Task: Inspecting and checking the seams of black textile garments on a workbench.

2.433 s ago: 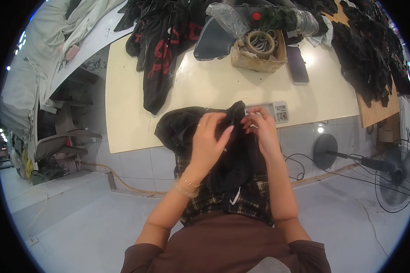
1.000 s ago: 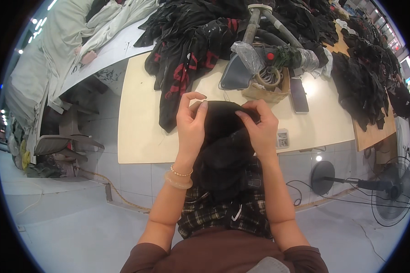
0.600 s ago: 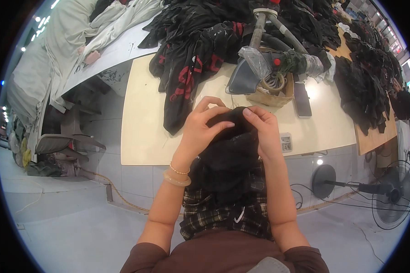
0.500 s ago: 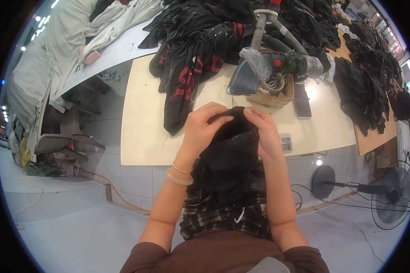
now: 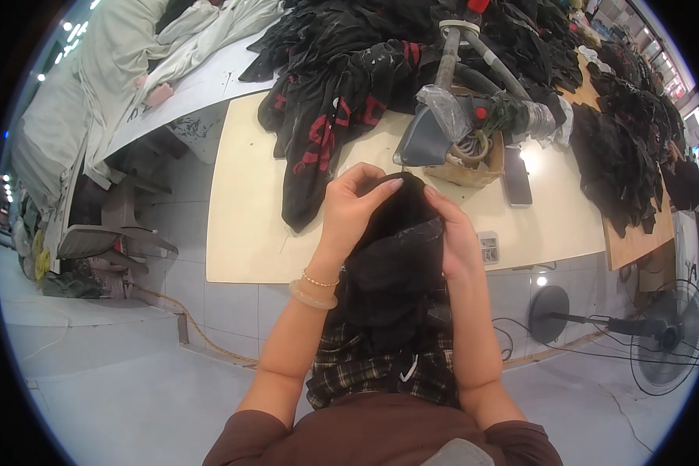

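Observation:
A black cloth garment [image 5: 392, 264] hangs over my lap, its upper end raised at the near edge of the cream table [image 5: 245, 225]. My left hand [image 5: 356, 200] pinches the top edge of the cloth between thumb and fingers. On the other side, my right hand [image 5: 454, 229] grips the same edge, thumb on top and fingers partly hidden behind the cloth. Just beyond the held edge is a grey, wedge-shaped nozzle [image 5: 423, 140] wrapped partly in clear plastic, joined to pipes.
Black garments with red print [image 5: 318, 140] are heaped on the table. Beside the nozzle are a cardboard box [image 5: 466, 172] with coiled tubing, a dark phone [image 5: 518, 185] and a small clear case [image 5: 488, 247]. A floor fan [image 5: 664, 326] stands at right, a stool [image 5: 105, 242] at left.
Both hands have shifted slightly with the cloth, its top edge now nearer the nozzle. The left thumb sits higher along the edge. The view has moved a little.

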A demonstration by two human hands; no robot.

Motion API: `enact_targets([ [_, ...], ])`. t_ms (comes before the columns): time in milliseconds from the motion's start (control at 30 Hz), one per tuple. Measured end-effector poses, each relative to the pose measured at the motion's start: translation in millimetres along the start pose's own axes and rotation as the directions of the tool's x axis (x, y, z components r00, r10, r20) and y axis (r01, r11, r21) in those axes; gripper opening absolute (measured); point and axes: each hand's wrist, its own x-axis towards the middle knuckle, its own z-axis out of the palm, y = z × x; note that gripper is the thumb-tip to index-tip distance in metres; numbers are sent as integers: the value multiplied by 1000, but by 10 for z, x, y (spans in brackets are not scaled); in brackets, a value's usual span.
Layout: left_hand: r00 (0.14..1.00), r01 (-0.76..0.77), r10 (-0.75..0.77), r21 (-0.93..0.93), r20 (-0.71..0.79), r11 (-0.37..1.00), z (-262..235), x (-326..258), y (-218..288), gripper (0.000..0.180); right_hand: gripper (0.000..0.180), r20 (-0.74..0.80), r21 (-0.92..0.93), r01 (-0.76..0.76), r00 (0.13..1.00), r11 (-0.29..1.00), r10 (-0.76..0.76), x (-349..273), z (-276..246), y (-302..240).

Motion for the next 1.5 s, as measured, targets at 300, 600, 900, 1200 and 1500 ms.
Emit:
enact_targets([
  [300, 999, -1, 0, -22, -48, 1000, 29, -29, 91, 13, 25, 36, 21, -14, 999, 1000, 14, 53, 15, 14],
  [600, 997, -47, 47, -2, -62, 999, 35, -23, 96, 13, 25, 33, 2, 14, 999, 1000, -14, 70, 40, 17],
  [900, 998, -32, 31, -19, -53, 999, 95, -5, 129, 11, 25, 22, 59, 20, 1000, 998, -22, 26, 64, 33],
  [1200, 999, -39, 39, -6, -37, 999, 117, 10, 170, 11, 27, 88, 111, -19, 996, 994, 9, 20, 0, 26],
  [1500, 997, -61, 62, 22, -45, 998, 135, 24, 128, 14, 27, 72, 101, -17, 997, 995, 10, -19, 17, 1],
])
